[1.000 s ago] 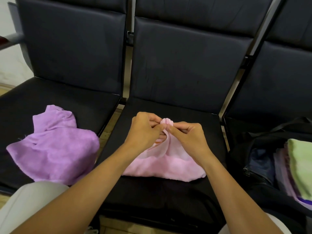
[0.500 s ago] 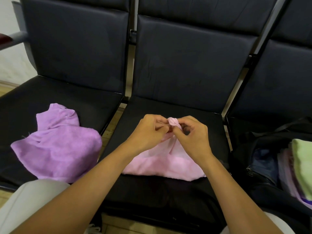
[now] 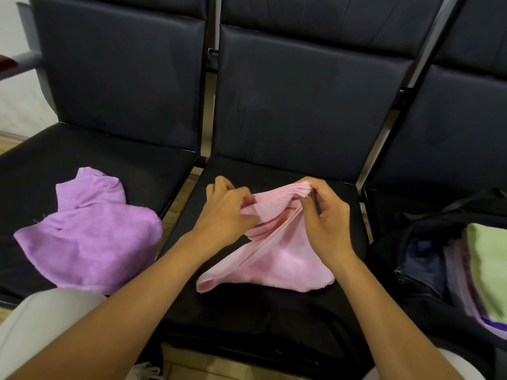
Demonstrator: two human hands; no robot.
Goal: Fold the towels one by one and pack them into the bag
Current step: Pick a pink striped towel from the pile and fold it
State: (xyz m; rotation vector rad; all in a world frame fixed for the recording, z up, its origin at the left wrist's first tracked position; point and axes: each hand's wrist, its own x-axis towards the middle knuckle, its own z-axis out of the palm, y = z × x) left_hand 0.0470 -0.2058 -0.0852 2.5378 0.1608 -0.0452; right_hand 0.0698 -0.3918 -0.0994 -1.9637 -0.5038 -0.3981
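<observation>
A purple towel [image 3: 87, 231] waits in a heap on the left seat [image 3: 153, 165]. On the middle seat, the left hand [image 3: 227, 215] and right hand [image 3: 325, 218] each pinch the pink towel [image 3: 277, 259], probably to find its corners. The bag [image 3: 428, 270] sits open on the right, ready for it.

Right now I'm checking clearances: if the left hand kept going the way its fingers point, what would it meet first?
The left hand points right, into the pink towel it already pinches. Past that bunched cloth, the right hand is likely next, though depth is unclear.
</observation>
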